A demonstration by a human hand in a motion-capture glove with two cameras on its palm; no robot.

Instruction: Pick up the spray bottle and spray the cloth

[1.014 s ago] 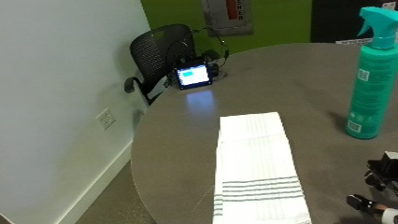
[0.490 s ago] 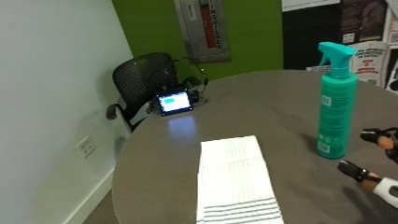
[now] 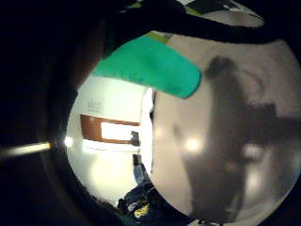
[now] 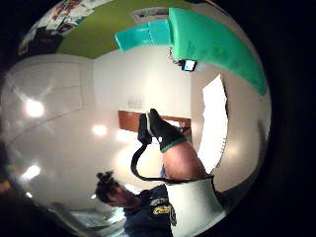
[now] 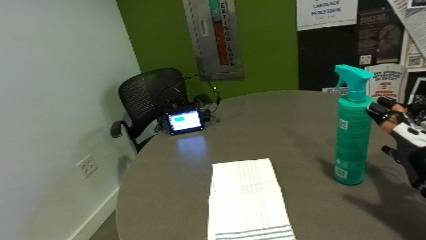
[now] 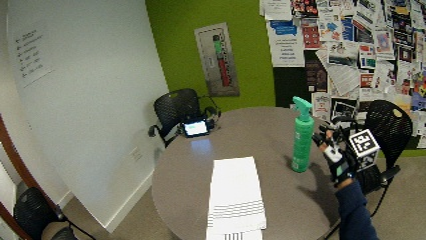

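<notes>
Outside view: nearest the camera lies the white cloth [image 5: 247, 202], folded long and flat on the round grey table [image 5: 279, 125], with dark stripes across its near end and fainter lines running along its length. Beyond it and to the right stands the teal spray bottle [image 5: 351, 135], upright on the tabletop, its trigger head at the top with the nozzle pointing toward the cloth side. A small white label sits high on its body and another low down near the base; the print on both is too small to read.

Just beside the bottle's upper body, on the side away from the cloth, the gloved right hand [image 5: 399, 131] hangs in the air with its fingers spread and reaching toward the bottle. It holds nothing, and a narrow gap shows between the fingertips [image 5: 383, 105] and the plastic. In the wide outside view the forearm rises from the table edge with the palm facing the bottle. Both palm views show the bottle close to the palm, with bare tabletop past it.

Farther off, at the table's far edge, a small device with a lit screen [image 5: 185, 121] stands facing the camera, a black mesh chair [image 5: 148, 100] behind it. On the green wall hangs a fire extinguisher cabinet [image 5: 214, 39] with vertical lettering reading "EXTINGUIS"; papers on the board beside it are illegible.
</notes>
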